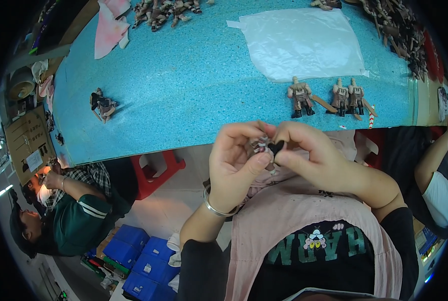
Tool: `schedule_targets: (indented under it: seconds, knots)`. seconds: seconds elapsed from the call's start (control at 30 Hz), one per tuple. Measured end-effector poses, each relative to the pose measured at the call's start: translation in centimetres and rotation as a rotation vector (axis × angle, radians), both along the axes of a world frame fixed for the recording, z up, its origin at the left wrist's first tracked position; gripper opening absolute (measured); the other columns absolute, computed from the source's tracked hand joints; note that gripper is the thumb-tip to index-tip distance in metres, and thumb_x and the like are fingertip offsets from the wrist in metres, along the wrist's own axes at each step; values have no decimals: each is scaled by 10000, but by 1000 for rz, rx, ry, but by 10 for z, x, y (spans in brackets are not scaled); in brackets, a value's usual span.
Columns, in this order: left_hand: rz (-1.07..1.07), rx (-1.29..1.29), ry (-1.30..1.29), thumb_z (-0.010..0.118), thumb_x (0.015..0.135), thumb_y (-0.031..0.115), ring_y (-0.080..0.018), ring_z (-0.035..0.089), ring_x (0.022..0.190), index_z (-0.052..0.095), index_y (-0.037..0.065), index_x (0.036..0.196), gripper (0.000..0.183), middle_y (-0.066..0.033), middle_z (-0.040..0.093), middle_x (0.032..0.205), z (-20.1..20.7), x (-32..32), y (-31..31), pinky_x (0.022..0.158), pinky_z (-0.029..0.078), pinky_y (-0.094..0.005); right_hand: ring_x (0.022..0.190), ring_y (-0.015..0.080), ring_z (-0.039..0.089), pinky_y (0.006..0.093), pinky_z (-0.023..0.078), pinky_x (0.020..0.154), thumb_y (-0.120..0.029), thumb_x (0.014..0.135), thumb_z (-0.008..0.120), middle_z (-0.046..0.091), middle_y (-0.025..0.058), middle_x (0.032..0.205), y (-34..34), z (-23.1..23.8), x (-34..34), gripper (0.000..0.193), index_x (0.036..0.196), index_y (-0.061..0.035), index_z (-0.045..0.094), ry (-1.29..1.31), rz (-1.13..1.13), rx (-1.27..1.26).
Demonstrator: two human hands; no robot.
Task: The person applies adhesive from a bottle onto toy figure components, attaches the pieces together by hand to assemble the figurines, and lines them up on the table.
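Just off the front edge of the blue table, my two hands meet around a small toy figure (259, 145). My left hand (236, 160) is closed on its brown and grey body, with the thumb laid across it. My right hand (306, 153) pinches a small black piece (276, 147) against the figure; whether it is fixed to the figure, I cannot tell. Fingers cover most of the toy. Past my right hand, a toy figure (300, 98) lies on the table beside two similar ones (340, 98), with flat brown pieces next to them.
A clear plastic sheet (304, 45) lies on the blue table (184, 90). Piles of figures sit at the far left (163, 12) and far right (394, 30). One figure (103, 104) lies alone at left. A co-worker (78, 215) sits left, near a red stool (158, 170) and blue bins (151, 263).
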State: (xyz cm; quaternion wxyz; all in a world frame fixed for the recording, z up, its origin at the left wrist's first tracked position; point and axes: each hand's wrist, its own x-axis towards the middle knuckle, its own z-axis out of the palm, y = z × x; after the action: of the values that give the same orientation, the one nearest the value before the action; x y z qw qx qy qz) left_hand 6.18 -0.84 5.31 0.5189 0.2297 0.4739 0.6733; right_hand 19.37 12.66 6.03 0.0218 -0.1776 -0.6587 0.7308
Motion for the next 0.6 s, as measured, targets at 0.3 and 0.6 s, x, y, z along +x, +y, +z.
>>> schedule_targets:
  seconds: [0.3, 0.6]
  knots:
    - [-35, -31, 280, 760, 784, 167, -231, 497, 1181, 576, 5, 1155, 444, -166, 504, 1248, 0, -15, -3, 1014, 390, -371, 915, 210, 565, 316, 486, 792, -3, 795, 674, 534, 112, 1050, -3, 5, -2, 328, 1079, -8, 508, 113, -34, 161]
    - [-86, 44, 226, 789, 762, 240, -280, 414, 1298, 604, 7, 1119, 465, -180, 479, 1319, -7, -10, -4, 1069, 329, -407, 906, 288, 559, 347, 461, 774, -9, 788, 652, 583, 131, 1024, -2, 8, -10, 405, 1183, -12, 560, 274, -118, 350]
